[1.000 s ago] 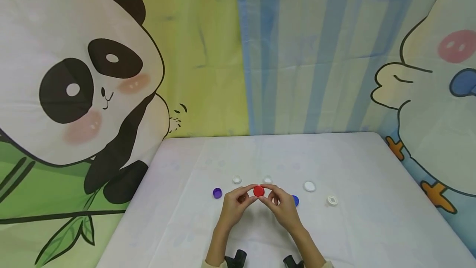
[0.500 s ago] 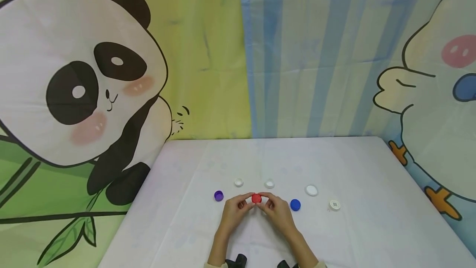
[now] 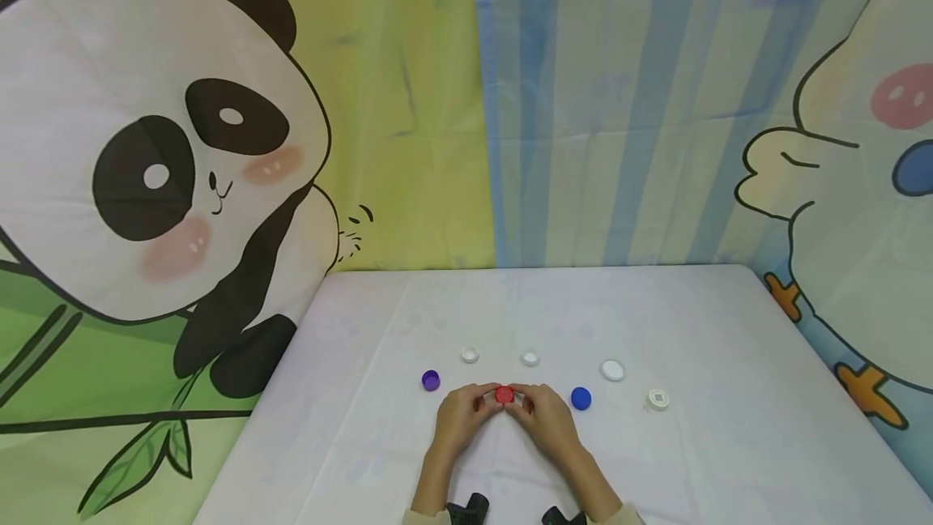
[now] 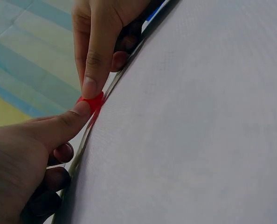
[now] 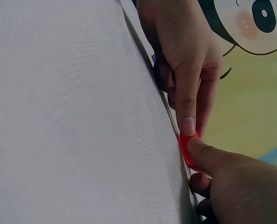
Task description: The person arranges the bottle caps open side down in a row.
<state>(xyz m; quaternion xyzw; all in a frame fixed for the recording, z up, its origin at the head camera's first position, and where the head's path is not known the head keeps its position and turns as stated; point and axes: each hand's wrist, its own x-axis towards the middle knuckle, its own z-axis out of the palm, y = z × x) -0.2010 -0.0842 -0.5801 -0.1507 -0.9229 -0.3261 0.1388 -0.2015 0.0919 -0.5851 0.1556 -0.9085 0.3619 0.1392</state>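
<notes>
A red bottle cap (image 3: 504, 394) sits between both hands, close over the white table near its middle. My left hand (image 3: 459, 420) pinches its left edge between thumb and fingers, while my right hand (image 3: 547, 424) pinches the opposite edge. In the left wrist view, both thumbs press on the near side of the red cap (image 4: 95, 103), right at the tabletop. From the right wrist, the thumbs cover part of the cap (image 5: 186, 151) too. A blue cap (image 3: 581, 399) lies just right of my right hand; a purple cap (image 3: 431, 380) lies beyond my left hand.
Beyond the hands, two small white caps (image 3: 470, 355) lie on the white tablecloth (image 3: 364, 444). Farther right are a larger white cap (image 3: 612, 370) and a white round piece with a square mark (image 3: 658, 399). Printed cloth (image 3: 408, 104) hangs behind and beside the table.
Both hands have come down and slightly toward the person, carrying the red cap closer to the tabletop. The blue cap, earlier partly behind the right hand, now shows whole.
</notes>
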